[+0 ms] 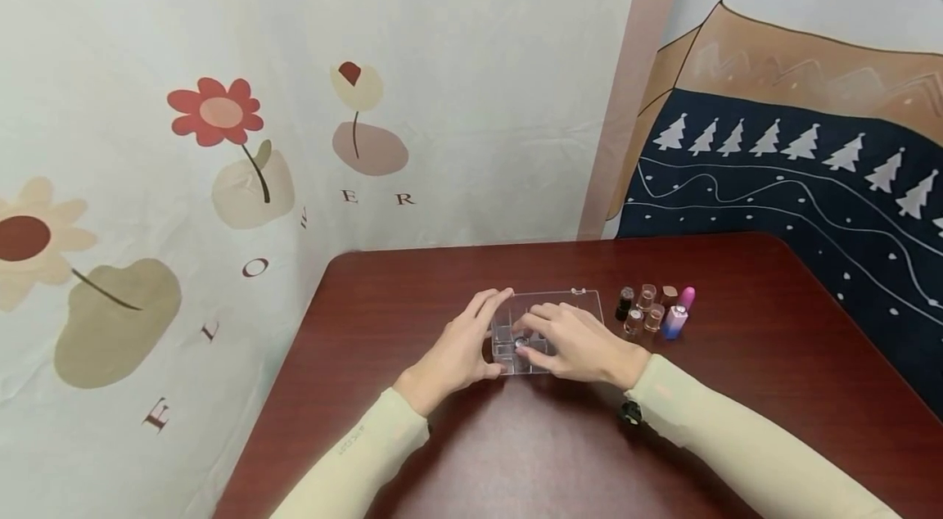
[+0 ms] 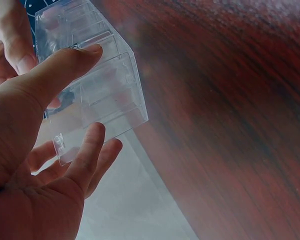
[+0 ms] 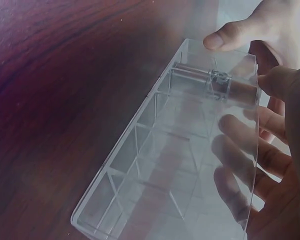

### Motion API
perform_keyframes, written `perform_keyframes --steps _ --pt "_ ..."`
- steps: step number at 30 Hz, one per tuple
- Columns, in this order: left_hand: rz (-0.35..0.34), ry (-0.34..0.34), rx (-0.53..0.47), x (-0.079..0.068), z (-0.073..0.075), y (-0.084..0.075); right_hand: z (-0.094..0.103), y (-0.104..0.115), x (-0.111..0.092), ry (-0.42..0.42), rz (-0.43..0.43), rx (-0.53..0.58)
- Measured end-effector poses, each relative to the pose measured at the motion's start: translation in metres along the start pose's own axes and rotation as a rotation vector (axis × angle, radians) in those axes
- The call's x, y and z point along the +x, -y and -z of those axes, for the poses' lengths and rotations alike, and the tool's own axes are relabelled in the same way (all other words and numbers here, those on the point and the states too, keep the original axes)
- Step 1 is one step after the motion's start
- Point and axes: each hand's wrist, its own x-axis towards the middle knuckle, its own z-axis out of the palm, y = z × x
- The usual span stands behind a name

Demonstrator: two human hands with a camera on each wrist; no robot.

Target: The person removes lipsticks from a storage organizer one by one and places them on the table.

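Note:
A clear plastic organizer [image 1: 503, 333] divided into small compartments stands on the table. My left hand [image 1: 460, 347] grips its left end, thumb along the front edge and fingers toward the back. Over the compartments reaches my right hand [image 1: 578, 343], fingers spread. Its thumb touches a small see-through-capped lipstick tube [image 3: 220, 82] that sits in the compartment at the organizer's left end. In the right wrist view the other fingers show through the clear wall, apart from the tube. The left wrist view has the left thumb [image 2: 72, 62] lying across the organizer's edge.
Right of the organizer several lipstick tubes stand grouped: a black one [image 1: 624, 304], clear-capped ones [image 1: 653, 318], a brown one [image 1: 669, 295], a pink one [image 1: 688, 297] and a pink-and-blue one [image 1: 674, 324]. The brown table [image 1: 412, 290] ends at a printed fabric backdrop [image 1: 479, 93].

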Motion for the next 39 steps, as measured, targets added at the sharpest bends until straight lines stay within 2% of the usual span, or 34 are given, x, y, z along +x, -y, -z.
perform_keyframes --steps 8,39 --pt "-0.007 0.005 0.005 0.0020 0.0017 -0.0015 0.0027 0.0022 0.0022 0.009 -0.009 -0.002" --pt "0.002 0.010 -0.016 0.0026 0.0017 -0.0005 0.0026 0.0008 0.0038 -0.044 0.068 -0.055"
